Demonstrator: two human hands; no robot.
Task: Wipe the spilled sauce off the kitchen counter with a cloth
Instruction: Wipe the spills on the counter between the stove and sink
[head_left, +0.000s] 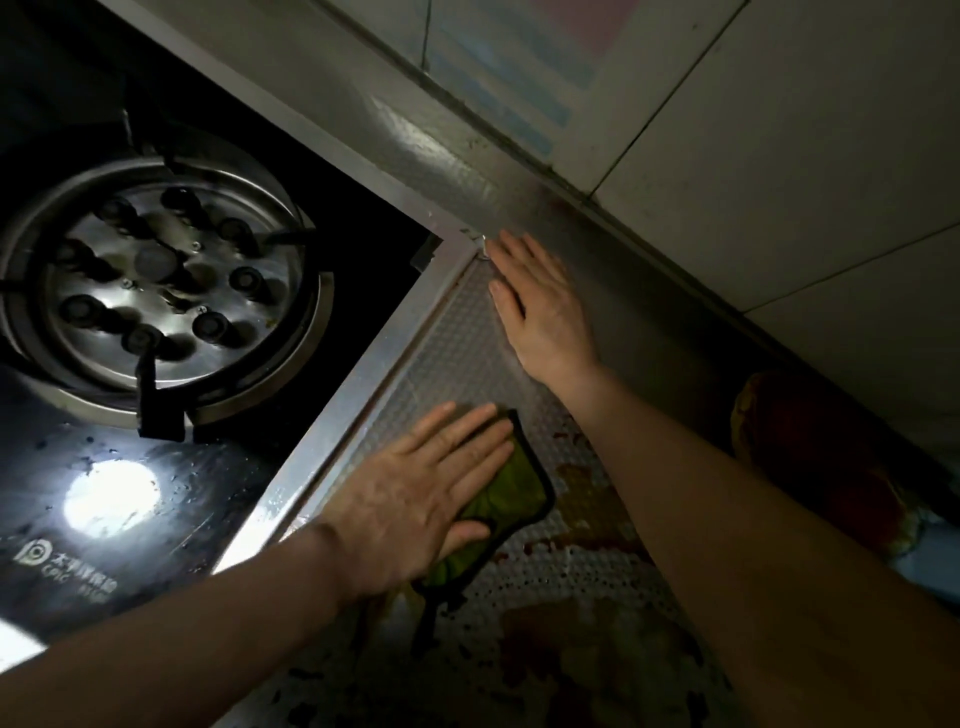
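A green cloth (506, 506) with a dark border lies on the textured, dimpled counter (457, 338) beside the stove. My left hand (415, 499) presses flat on the cloth with fingers spread, covering its left part. Brown-red sauce (587, 499) is smeared on the counter to the right of the cloth and nearer me. My right hand (540, 306) rests flat and open on the counter farther away, near the stove's corner, holding nothing.
A black glass gas stove (130, 499) with a steel burner ring (161, 275) fills the left, framed by a metal rim (358, 384). A tiled wall (779, 156) rises at the back right. A dim red and yellow object (810, 447) sits at the right.
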